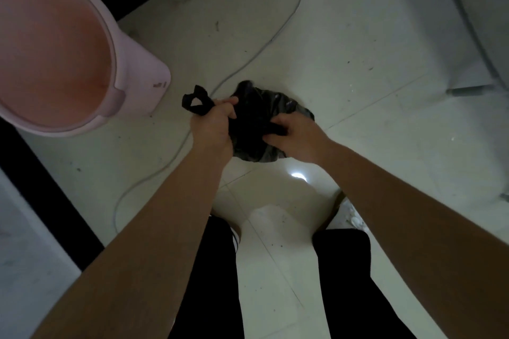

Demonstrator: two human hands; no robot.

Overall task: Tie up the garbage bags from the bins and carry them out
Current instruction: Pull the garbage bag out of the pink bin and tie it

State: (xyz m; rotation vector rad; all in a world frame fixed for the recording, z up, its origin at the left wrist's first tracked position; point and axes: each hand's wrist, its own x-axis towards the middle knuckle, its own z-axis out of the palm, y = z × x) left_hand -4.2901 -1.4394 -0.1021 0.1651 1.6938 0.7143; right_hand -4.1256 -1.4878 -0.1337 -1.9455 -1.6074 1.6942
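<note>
I hold the black bag (257,121) between both hands above the floor (344,63). My left hand (213,125) is fisted round one of its handles, whose loop pokes out to the left. My right hand (293,136) pinches the bag's right side with curled fingers. The pink bin (55,49) stands far left, a cable (242,63) beside it.

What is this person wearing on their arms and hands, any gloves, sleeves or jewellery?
No gloves and no sleeves in view: the left hand and right hand are bare, and so are both forearms up to the picture's edge. I see no watch, ring or bracelet. Below them, the legs are in black trousers.
</note>
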